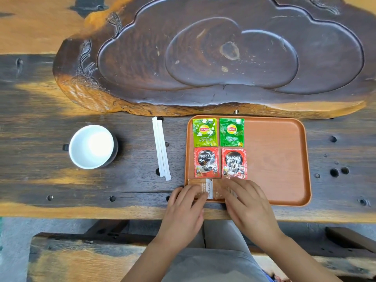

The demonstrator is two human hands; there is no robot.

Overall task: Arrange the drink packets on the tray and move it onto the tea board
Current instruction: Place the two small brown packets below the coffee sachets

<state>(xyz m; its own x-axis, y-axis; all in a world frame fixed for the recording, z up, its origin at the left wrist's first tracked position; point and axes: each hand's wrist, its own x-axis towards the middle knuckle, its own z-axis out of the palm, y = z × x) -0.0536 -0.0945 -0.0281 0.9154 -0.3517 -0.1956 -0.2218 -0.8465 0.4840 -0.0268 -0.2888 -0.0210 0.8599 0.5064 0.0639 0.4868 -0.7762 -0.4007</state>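
An orange tray (276, 159) lies on the dark wooden table in front of the carved tea board (223, 58). On the tray's left half, two green Lipton packets (204, 132) (232, 132) lie side by side, with two red Nescafe packets (207, 162) (234, 163) right below them. At the tray's near edge lie two brown packets (198, 183) (218, 188), partly hidden. My left hand (183, 212) presses its fingers on the left brown packet. My right hand (248, 208) presses on the right one. Neither packet is lifted.
A white cup (91, 146) stands on the table at the left. Two white paper-wrapped sticks (161, 148) lie between the cup and the tray. The tray's right half is bare. A wooden bench (81, 259) sits below the table's near edge.
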